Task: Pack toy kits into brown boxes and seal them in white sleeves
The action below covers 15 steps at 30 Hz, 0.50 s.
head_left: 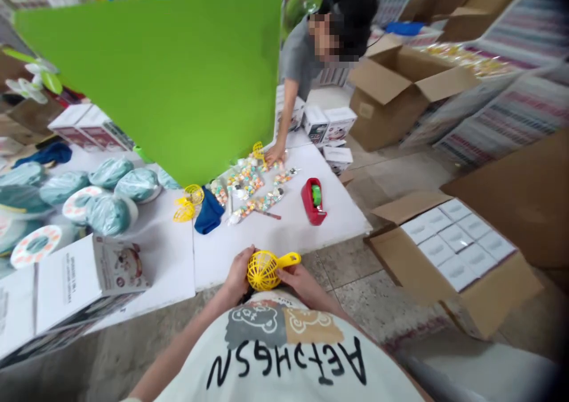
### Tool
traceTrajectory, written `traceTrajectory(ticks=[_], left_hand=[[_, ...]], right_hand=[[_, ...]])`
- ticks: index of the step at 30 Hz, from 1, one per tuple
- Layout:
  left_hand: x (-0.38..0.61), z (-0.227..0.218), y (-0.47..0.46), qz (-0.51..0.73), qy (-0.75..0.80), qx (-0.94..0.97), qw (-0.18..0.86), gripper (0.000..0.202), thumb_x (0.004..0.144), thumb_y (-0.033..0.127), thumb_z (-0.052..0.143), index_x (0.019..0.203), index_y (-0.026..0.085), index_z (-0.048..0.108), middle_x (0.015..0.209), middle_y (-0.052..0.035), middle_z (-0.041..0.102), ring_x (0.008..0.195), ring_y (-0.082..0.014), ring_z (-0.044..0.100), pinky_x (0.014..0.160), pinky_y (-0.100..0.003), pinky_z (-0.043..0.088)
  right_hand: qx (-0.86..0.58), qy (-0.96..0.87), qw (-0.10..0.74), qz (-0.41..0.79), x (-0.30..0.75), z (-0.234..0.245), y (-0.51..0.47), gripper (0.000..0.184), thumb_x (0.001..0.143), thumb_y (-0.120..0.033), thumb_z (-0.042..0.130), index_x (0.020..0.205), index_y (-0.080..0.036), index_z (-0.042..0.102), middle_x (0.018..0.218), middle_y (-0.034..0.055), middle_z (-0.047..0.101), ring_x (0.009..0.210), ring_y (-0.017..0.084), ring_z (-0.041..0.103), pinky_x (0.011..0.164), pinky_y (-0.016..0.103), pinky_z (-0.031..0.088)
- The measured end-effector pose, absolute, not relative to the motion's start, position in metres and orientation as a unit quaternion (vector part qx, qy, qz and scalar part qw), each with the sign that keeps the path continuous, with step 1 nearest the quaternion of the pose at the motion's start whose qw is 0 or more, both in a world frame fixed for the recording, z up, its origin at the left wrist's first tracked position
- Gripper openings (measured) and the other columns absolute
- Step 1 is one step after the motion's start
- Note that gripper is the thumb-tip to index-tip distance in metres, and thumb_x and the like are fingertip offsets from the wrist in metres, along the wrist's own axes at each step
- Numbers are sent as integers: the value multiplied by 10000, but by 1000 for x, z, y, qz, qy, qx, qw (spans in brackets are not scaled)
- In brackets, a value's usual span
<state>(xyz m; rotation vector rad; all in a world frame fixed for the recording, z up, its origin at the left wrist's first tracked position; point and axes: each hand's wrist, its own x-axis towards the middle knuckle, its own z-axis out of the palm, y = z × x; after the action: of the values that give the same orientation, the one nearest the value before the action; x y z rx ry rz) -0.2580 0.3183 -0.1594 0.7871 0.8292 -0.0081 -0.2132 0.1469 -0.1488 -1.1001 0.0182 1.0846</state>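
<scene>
Close to my body, just off the table's front edge, I hold a yellow plastic scoop with a lattice basket (264, 270) in both hands. My left hand (238, 276) is closed around the basket's left side. Fingers of my right hand (294, 276) pinch it where the short handle (290, 259) joins the basket. On the table beyond lie clear bags of pastel balls (246, 182), a blue cloth pouch (208, 211) and more yellow lattice scoops (189, 203). A red tape dispenser (313, 201) with green tape stands to the right.
A large green panel (178, 76) rises across the table's back. Another person's hand (275, 153) reaches to the bags. Wrapped teal-and-white round items (111, 212) and printed boxes (66, 289) fill the left. Open cartons (391, 96) stand right; one holds white boxes (457, 239).
</scene>
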Motion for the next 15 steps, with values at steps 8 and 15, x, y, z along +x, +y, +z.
traceTrajectory(ticks=[8, 15], left_hand=[[-266, -194, 367, -34, 548, 219, 806, 199, 895, 284, 563, 797, 116, 607, 625, -41, 641, 542, -158, 621, 602, -278, 521], [-246, -222, 353, -122, 559, 119, 812, 287, 931, 345, 479, 941, 97, 624, 773, -121, 713, 699, -253, 701, 728, -423, 578]], right_hand=[[-622, 47, 615, 481, -175, -163, 159, 509, 677, -512, 814, 1056, -196, 688, 948, 50, 729, 875, 179, 648, 860, 340, 491], [-743, -5, 614, 265, -29, -150, 98, 516, 681, -498, 803, 1069, -176, 692, 926, 64, 728, 852, 179, 661, 917, 391, 504]])
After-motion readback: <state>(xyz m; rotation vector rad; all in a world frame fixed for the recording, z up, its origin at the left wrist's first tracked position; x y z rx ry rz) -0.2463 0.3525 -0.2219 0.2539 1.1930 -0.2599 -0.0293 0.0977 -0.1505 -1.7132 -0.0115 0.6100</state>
